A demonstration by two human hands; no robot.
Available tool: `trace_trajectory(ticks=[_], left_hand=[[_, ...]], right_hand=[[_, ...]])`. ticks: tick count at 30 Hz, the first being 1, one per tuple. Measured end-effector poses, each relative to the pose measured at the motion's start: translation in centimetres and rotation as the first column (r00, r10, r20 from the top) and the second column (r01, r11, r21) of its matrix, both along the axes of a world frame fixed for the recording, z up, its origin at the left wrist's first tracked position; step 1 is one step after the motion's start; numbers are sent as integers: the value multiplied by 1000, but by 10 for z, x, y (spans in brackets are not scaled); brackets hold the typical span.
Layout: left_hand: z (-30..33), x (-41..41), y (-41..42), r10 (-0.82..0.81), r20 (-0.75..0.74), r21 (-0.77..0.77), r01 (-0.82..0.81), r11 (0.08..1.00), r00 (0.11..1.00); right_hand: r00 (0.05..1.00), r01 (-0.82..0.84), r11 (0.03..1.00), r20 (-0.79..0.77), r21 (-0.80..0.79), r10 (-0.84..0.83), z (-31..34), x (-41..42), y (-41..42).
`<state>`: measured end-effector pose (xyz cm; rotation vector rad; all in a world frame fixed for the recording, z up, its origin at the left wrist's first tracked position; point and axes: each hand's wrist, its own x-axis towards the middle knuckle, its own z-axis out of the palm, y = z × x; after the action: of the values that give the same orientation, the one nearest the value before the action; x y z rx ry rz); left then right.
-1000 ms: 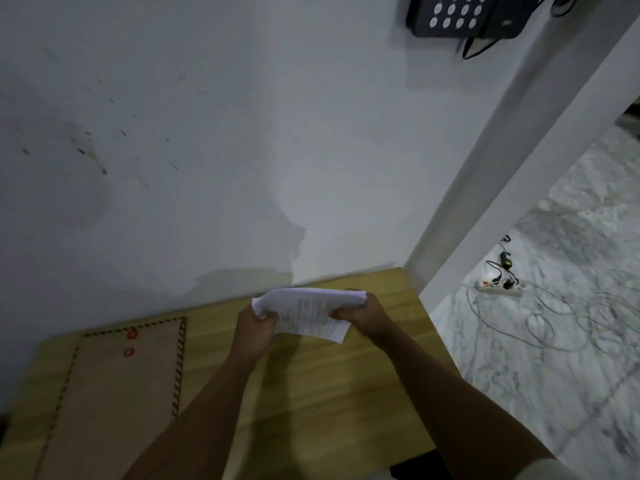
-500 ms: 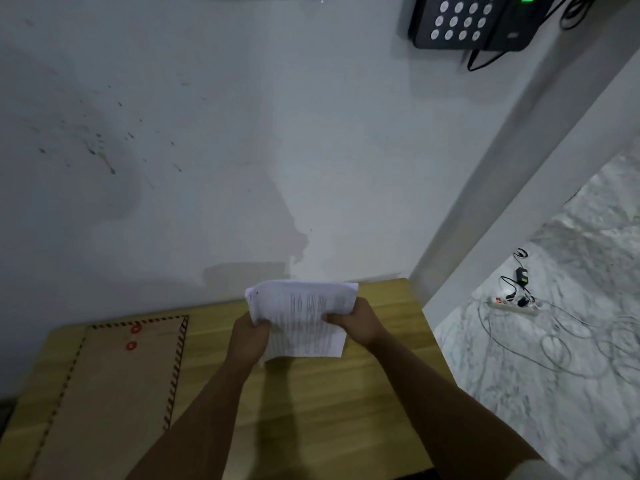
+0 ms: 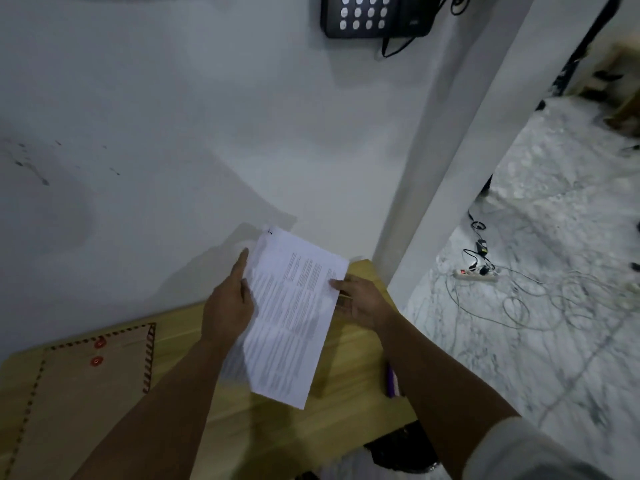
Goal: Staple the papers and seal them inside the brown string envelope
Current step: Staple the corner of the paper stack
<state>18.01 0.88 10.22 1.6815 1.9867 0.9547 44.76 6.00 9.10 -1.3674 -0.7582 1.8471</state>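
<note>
Both hands hold a stack of printed white papers (image 3: 291,317) upright above the wooden table (image 3: 346,393). My left hand (image 3: 228,306) grips the stack's left edge with the forefinger stretched up along it. My right hand (image 3: 360,299) pinches the right edge. The brown string envelope (image 3: 76,400) with a red-striped border and two red button discs lies flat on the left side of the table. A purple object (image 3: 391,379), possibly the stapler, lies on the table beside my right forearm and is partly hidden by it.
A white wall rises right behind the table, with a black keypad device (image 3: 374,15) mounted high up. To the right is a white pillar, then a marble floor with a power strip (image 3: 478,275) and loose cables.
The papers have been raised and turned from a crumpled horizontal hold to an upright, tilted sheet facing me. The view has shifted so more of the table's right side shows.
</note>
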Motion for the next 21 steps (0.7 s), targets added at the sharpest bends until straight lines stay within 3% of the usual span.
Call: trace_trajectory(ticks=[2,5,9,12,15,18,21], left_hand=[[-6,0,0,-115,-98,-38,111,993,989],[-24,-5,-3,-282,-177,-175,252,952,943],[-43,-7,-17,-379,-176,-338,306,890,908],[-52,-6,-30,-419,-175,-401,325,857,891],[-61,-10,-39,-438,-148,-443,337,831,887],[-67,-15,-47,-451,-143,-460,344,818,881],[-66,-19,-54,-486,-148,-461,375,805,861]], right_hand=[[993,85,996,84,-39,-82,-11,19,-5],[910,106,994,406,-36,-83,-38,52,-18],[558,-155,983,812,-100,171,-75,92,-59],[416,-173,970,880,-172,230,-106,110,-83],[383,-122,976,898,-182,216,-131,109,-89],[289,-131,975,934,-181,212,-141,100,-88],[309,-157,970,923,-188,229,-137,88,-84]])
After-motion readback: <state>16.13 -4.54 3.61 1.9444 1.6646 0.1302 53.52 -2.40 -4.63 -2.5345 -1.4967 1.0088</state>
